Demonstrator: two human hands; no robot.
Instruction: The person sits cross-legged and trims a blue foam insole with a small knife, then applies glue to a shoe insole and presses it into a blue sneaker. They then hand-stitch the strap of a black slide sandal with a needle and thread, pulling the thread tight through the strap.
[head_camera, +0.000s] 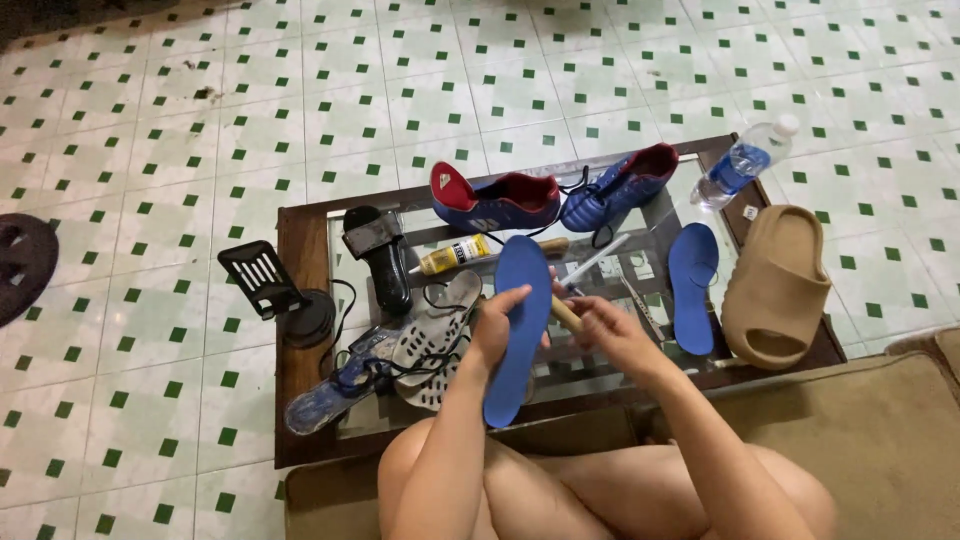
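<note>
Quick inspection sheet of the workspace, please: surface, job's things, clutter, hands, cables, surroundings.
Surface: glass-topped table with a wooden frame, crowded.
Job's things: blue insole held upright; wooden-handled tool.
Clutter: second blue insole, two blue-and-red boots, tan slide, black sandal, grey soles, glue tube, water bottle.
Hands: left hand grips the insole's edge; right hand holds the tool at it.
Cables: black cord by the phone stand.
Surroundings: green-and-white tiled floor, brown seat.
</note>
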